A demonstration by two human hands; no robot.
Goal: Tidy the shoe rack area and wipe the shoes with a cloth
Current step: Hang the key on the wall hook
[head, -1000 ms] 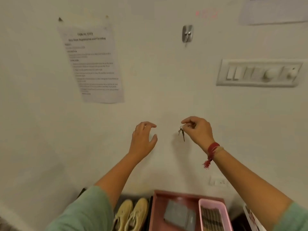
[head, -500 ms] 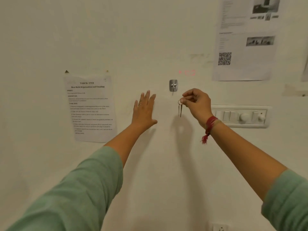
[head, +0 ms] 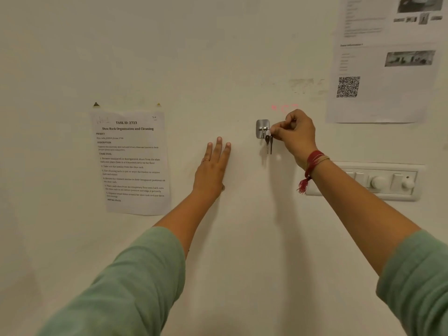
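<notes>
A small bunch of keys (head: pixel 268 143) hangs down right at the metal wall hook (head: pixel 261 127) in the middle of the pale wall. My right hand (head: pixel 294 134) pinches the key ring at the hook's right side, with a red thread band on its wrist. Flat against the wall, fingers straight, my left hand (head: pixel 213 167) presses a little left of and below the hook. No shoes, rack or cloth are in view.
A printed task sheet (head: pixel 132 163) is stuck to the wall at the left. Another sheet with a QR code (head: pixel 383 59) hangs at the upper right. A white switch panel (head: pixel 380 181) sits behind my right forearm.
My view rose from the shoes and tray below. My right hand carried the keys up and left to the hook. My left hand opened flat onto the wall.
</notes>
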